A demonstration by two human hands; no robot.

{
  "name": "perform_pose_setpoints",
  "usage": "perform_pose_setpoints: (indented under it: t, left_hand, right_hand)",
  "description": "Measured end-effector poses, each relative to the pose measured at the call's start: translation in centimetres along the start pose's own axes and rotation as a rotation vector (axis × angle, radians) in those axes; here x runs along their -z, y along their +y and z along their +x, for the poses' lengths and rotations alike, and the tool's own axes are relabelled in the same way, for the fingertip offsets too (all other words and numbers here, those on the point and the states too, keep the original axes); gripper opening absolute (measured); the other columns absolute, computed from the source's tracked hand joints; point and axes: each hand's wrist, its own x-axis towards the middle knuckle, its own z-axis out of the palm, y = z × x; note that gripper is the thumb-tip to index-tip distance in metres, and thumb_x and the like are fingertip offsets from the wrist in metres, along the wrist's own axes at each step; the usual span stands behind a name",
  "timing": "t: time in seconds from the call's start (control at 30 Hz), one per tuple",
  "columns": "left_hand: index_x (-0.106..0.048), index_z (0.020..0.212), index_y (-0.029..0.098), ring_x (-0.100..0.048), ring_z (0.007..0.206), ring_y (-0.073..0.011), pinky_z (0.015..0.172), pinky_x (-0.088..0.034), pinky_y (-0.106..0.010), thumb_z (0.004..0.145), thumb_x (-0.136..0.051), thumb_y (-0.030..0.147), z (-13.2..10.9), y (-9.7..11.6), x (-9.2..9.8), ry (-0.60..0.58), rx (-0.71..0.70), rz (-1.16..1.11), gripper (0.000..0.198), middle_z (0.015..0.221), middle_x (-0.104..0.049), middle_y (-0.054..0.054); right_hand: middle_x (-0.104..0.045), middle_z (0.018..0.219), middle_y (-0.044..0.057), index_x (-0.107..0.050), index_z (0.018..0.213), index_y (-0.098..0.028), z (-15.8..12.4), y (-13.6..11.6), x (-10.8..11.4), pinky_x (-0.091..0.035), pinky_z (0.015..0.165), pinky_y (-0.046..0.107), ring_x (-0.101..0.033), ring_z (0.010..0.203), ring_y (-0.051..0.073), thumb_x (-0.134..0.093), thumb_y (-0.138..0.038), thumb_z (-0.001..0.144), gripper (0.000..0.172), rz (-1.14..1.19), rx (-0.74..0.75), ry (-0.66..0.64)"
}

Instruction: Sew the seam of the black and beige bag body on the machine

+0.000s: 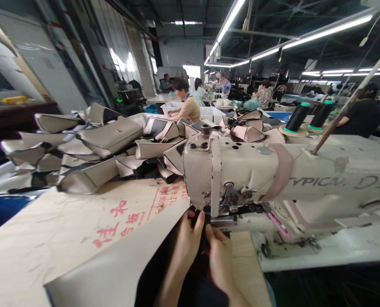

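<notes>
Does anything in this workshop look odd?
The sewing machine looks unusual: its head seems wrapped in a scuffed cream covering, with a pink strap around it. Beside it, beige bag pieces lie in a loose, tumbled heap.

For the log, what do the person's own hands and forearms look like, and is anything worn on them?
The left hand and right hand are bare, without gloves, and no ring shows. The left forearm and right forearm are uncovered too, with no sleeve, watch or bracelet in view.

Taupe bag panel [90,277], black-lined, edge under sewing-machine foot [222,218]
</notes>
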Motion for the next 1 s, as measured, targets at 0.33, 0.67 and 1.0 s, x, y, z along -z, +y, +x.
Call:
perform_pose_setpoints:
  t: [0.33, 0.67, 1.0]
  left_hand:
    - [-0.05, 0.076, 0.019, -0.038, 0.036, -0.0084, 0.038, -0.027, -0.019, 0.069, -0.061, 0.042, 0.0, -0.5, -0.2, 0.061, -0.008, -0.094, 0.026, 0.046, -0.043, 0.009]
    - [-0.05, 0.072, 0.019, -0.04, 0.038, -0.0088, 0.04, -0.027, -0.019, 0.068, -0.061, 0.038, 0.6, -0.8, -0.2, 0.08, -0.018, -0.091, 0.023, 0.047, -0.043, 0.009]
    - [-0.047, 0.069, 0.02, -0.037, 0.04, -0.0087, 0.041, -0.025, -0.02, 0.066, -0.06, 0.039, 0.7, -0.3, -0.3, 0.113, -0.014, -0.102, 0.023, 0.046, -0.039, 0.009]
  right_hand:
    - [-0.057, 0.059, -0.001, -0.067, 0.077, -0.015, 0.1, 0.4, 0.5, -0.032, 0.046, 0.021, -0.042, 0.049, 0.01, -0.068, -0.052, 0.065, 0.04, 0.021, -0.013, -0.056]
    - [-0.059, 0.056, 0.0, -0.067, 0.075, -0.013, -0.1, -0.5, 0.2, -0.033, 0.042, 0.022, -0.043, 0.044, 0.01, -0.067, -0.059, 0.062, 0.047, -0.014, -0.024, -0.031]
    - [-0.063, 0.062, 0.005, -0.066, 0.073, -0.015, -1.1, -4.7, 4.1, -0.046, 0.053, 0.025, -0.058, 0.055, 0.016, -0.051, -0.055, 0.082, 0.043, -0.619, 0.308, -0.203]
